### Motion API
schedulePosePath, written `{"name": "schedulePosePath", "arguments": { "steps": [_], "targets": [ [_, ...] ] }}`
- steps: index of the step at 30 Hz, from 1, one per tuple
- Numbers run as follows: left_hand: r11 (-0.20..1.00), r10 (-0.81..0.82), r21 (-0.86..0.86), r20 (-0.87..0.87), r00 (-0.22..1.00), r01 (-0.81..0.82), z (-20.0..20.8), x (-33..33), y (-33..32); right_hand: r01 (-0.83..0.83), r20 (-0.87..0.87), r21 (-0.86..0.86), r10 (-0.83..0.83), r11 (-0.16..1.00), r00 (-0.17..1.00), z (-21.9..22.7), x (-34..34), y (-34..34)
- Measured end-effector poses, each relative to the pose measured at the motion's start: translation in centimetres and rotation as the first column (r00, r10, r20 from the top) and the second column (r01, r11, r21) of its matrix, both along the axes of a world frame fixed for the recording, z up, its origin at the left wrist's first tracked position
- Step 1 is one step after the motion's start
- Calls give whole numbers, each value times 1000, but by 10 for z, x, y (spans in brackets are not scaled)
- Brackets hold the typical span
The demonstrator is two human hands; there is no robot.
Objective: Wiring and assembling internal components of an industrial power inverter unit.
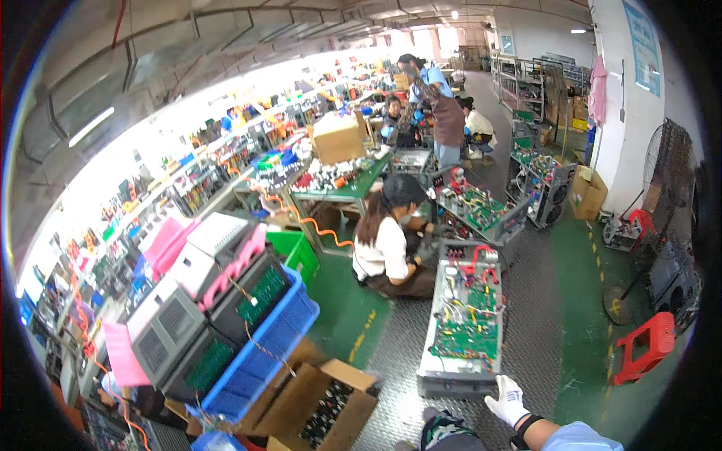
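Note:
My right hand (pixel 508 401), in a white glove with a dark band at the wrist, reaches in from the lower right. Its fingers are stretched out with the thumb apart, and nothing shows in them. Just ahead, beside the fingertips, is the near end of a long grey metal equipment chassis (pixel 459 382); whether they touch I cannot tell. Green circuit boards (pixel 468 334) with wiring fill this uncovered chassis, and red cables (pixel 477 259) lie at its far end. My left hand is out of view.
A co-worker (pixel 387 248) sits beside the chassis on the left. An open cardboard box (pixel 353 421) of small dark parts stands near left, by a blue crate (pixel 289 331) of equipment. A red stool (pixel 645 346) is at right. More opened units (pixel 474 207) stand farther on.

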State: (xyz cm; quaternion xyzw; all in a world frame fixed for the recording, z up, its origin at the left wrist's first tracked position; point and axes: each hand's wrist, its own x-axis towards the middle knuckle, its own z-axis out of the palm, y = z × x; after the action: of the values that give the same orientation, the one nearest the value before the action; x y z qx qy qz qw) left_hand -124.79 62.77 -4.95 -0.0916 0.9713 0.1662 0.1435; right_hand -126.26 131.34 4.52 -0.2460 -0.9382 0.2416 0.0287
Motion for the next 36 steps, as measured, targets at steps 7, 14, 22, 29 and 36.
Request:
{"name": "schedulePosePath", "arguments": {
  "steps": [7, 14, 22, 29, 36],
  "targets": [
    [943, -281, -211, -82, 956, 259, 37, -62, 48, -353, -32, 62, 355, 934, 934, -25, -138, -36],
    [995, -64, -67, 105, 992, 71, 112, -158, 139, -465, 257, -141, 486, 874, 835, -57, -197, -26],
    [995, 101, -22, 149, 984, -99, 142, -179, 173, -515, 369, -149, 531, 844, 763, -32, -217, -20],
    [911, 400, 76, 69, 914, -405, 136, -85, 183, -533, 193, -307, 600, 789, 777, -56, -211, -27],
    [663, 637, 15, 514, 575, -748, 122, 20, 191, -805, 572, -278, 763, 525, 301, -121, -247, 4]
  ]
}}
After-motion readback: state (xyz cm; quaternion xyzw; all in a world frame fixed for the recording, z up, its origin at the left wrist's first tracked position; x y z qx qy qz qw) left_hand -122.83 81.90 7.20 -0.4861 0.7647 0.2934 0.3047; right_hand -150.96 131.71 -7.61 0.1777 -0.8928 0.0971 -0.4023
